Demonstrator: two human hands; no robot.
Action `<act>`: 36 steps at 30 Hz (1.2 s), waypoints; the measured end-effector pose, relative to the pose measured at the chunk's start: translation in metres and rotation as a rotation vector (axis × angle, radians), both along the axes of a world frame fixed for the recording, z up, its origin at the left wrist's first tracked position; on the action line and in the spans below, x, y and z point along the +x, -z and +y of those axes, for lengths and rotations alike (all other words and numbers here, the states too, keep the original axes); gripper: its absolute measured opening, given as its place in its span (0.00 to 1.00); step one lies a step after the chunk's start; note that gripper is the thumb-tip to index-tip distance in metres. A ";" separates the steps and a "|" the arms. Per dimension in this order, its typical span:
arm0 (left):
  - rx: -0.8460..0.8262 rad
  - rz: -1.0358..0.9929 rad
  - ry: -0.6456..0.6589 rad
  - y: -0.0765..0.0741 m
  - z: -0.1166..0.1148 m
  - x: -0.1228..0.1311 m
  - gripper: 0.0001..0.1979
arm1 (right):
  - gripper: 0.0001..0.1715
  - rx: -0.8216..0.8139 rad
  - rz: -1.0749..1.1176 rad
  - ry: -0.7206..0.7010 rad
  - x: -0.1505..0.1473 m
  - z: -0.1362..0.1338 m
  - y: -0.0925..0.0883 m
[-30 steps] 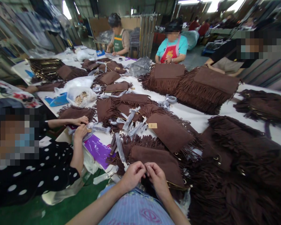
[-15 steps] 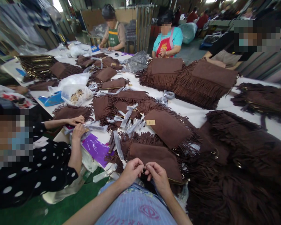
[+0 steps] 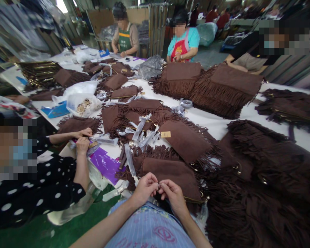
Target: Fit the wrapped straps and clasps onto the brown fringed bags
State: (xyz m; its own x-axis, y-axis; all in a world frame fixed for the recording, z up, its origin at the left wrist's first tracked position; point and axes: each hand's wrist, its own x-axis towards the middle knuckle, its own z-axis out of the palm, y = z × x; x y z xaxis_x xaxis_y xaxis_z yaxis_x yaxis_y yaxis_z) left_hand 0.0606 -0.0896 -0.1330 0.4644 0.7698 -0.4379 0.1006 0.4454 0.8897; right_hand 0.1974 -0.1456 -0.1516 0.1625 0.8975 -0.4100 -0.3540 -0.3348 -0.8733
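My left hand (image 3: 146, 187) and my right hand (image 3: 172, 193) meet fingertip to fingertip just in front of my blue striped apron (image 3: 150, 227). Both are closed in a pinch around something small and dark, too small to name. Right behind them lies a brown fringed bag (image 3: 170, 172) with a brass zip along its near edge and a metal ring at its right. A strap end wrapped in clear plastic (image 3: 130, 162) lies beside the left hand. Another brown bag with a tan tag (image 3: 166, 134) rests farther back.
Brown fringed bags (image 3: 274, 162) are heaped at the right, and two stand upright (image 3: 183, 74) at the back. On the left, a co-worker's hands (image 3: 82, 141) work by a purple plastic sheet (image 3: 103, 162). A clear bag of metal fittings (image 3: 84, 105) sits beyond.
My fingertips have shifted slightly, still pinched together. The co-worker's near hand at the left has moved a little left. The bags on the table stay put.
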 end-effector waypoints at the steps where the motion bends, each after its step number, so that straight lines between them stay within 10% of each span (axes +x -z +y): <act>1: 0.006 0.001 0.001 0.000 0.000 0.000 0.09 | 0.21 0.002 -0.006 -0.008 0.000 0.000 0.000; 36: 0.204 0.209 0.092 -0.009 -0.006 0.008 0.05 | 0.20 0.076 -0.198 -0.004 -0.002 -0.013 -0.003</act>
